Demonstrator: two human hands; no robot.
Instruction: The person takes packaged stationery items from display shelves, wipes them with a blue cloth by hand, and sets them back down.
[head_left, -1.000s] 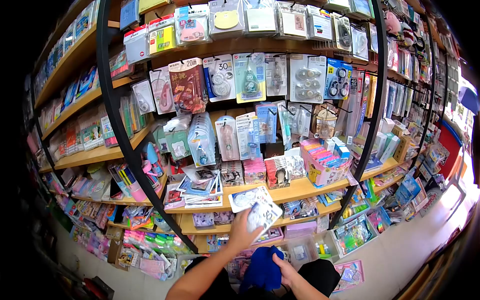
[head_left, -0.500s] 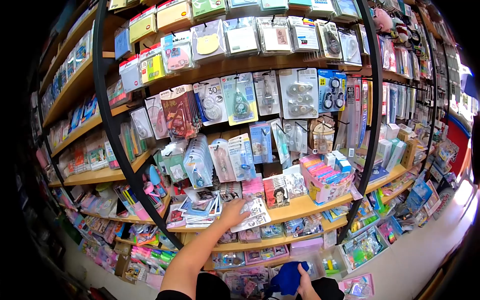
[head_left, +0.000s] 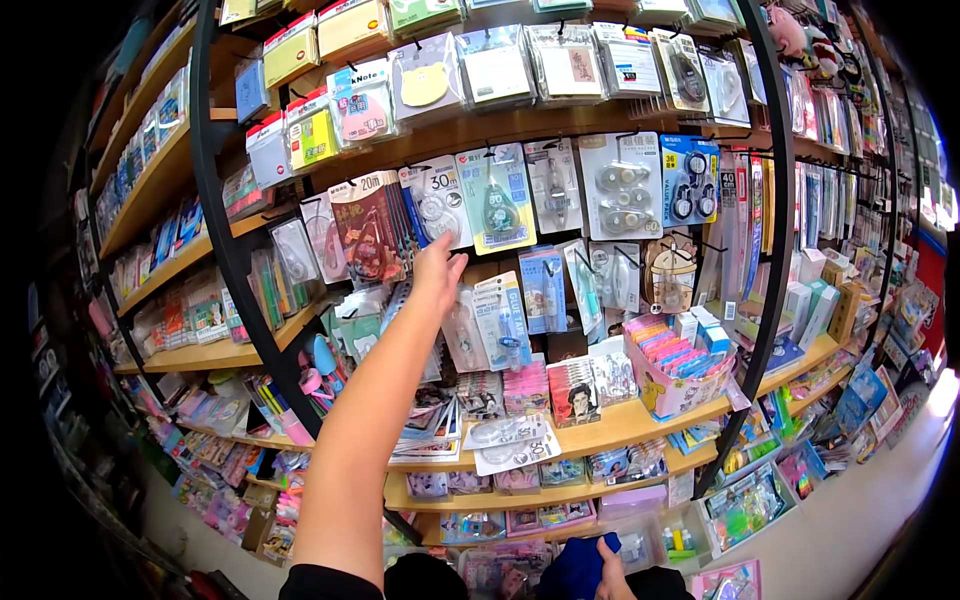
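Observation:
My left hand point(head_left: 437, 272) is raised to the hanging row. Its fingertips are at the lower edge of a white "30m" correction tape pack point(head_left: 436, 205), and the fingers look apart, with nothing seen between them. Beside that pack hang a brown "20m" pack point(head_left: 367, 225) and a yellow-green correction tape pack point(head_left: 498, 200). White correction tape packs point(head_left: 512, 443) lie on the front edge of the shelf below. Low in the view, my right hand point(head_left: 612, 575) is closed on a dark blue cloth-like item point(head_left: 575, 570), its thumb on top.
A pink box of small packets point(head_left: 680, 385) stands on the wooden shelf point(head_left: 625, 415). Black posts point(head_left: 225, 200) frame the rack. Glue packs point(head_left: 500, 320) hang under the tape row. Clear bins of goods point(head_left: 745, 505) sit low at the right.
My left hand has risen from the white packs on the shelf to the hanging "30m" pack, leaving the white packs lying there. My right hand still holds the blue item.

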